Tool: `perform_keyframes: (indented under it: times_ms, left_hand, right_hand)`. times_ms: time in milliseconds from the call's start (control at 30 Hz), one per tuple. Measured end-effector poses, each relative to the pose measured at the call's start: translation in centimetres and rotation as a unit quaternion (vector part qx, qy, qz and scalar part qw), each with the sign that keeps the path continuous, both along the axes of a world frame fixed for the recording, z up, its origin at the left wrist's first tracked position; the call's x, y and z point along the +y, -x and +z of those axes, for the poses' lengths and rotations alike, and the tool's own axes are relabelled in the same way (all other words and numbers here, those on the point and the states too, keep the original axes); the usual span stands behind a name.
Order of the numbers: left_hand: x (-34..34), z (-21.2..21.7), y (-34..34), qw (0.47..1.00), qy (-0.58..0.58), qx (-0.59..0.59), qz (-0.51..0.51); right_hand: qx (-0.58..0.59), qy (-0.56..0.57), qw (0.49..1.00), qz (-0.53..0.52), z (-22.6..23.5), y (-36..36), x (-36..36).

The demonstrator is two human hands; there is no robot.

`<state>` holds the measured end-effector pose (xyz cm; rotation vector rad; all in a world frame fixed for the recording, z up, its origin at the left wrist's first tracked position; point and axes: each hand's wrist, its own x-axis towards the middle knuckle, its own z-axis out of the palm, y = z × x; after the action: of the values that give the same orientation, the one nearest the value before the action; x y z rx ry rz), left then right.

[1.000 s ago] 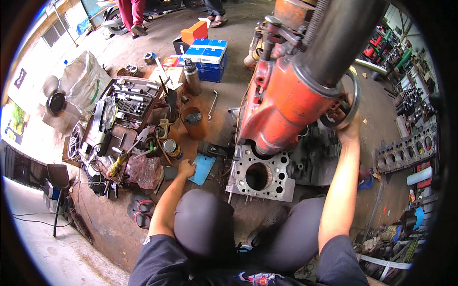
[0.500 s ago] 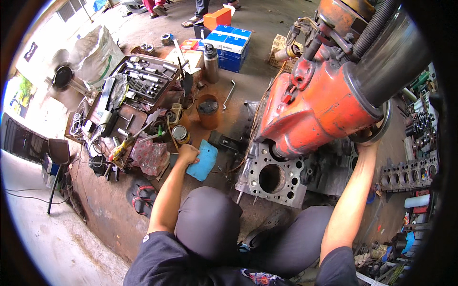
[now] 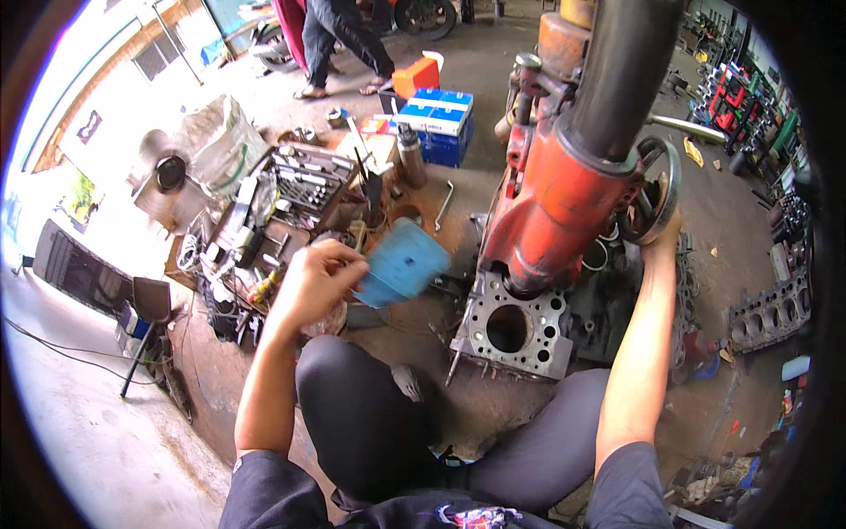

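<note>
Pinched at one edge between the thumb and fingers of my left hand [image 3: 319, 280] is a thin blue sheet [image 3: 407, 263], slightly blurred, with a small dark spot. It is held up in front of my left knee. My right hand [image 3: 663, 236] is closed at the lower rim of a metal handwheel [image 3: 673, 189]; its fingers are partly hidden behind the rim. The wheel sits on the right side of a red machine [image 3: 564, 198] with a thick dark column. This machine stands over a grey engine block [image 3: 551, 360], whose near round bore is exposed.
To the left lie a tray of sockets [image 3: 308, 181] and mixed tools. Beyond are a metal bottle [image 3: 411, 157], blue boxes [image 3: 445, 132] and a bent wrench [image 3: 445, 204]. A person [image 3: 339, 44] stands at the back. Another engine part [image 3: 771, 310] lies at right.
My left hand has lifted the blue sheet off the floor area, up and to the right. My right hand remains on the handwheel. The view has shifted, and the person behind shows more.
</note>
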<state>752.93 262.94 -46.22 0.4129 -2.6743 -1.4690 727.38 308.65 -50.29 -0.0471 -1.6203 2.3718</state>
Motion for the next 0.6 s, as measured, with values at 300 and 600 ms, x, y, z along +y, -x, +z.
perform_keyframes:
  times_ms: [300,600]
  left_hand:
    - [15.1,-2.3,1.0,0.906,0.195,0.268,-0.263]
    - [18.4,-8.6,2.5,0.892,0.204,0.264,-0.304]
  right_hand:
    - [0.014,-0.091,0.991,-0.092,-0.2,0.0,-1.0]
    - [0.065,0.012,0.998,0.001,1.9,-2.2,-2.1]
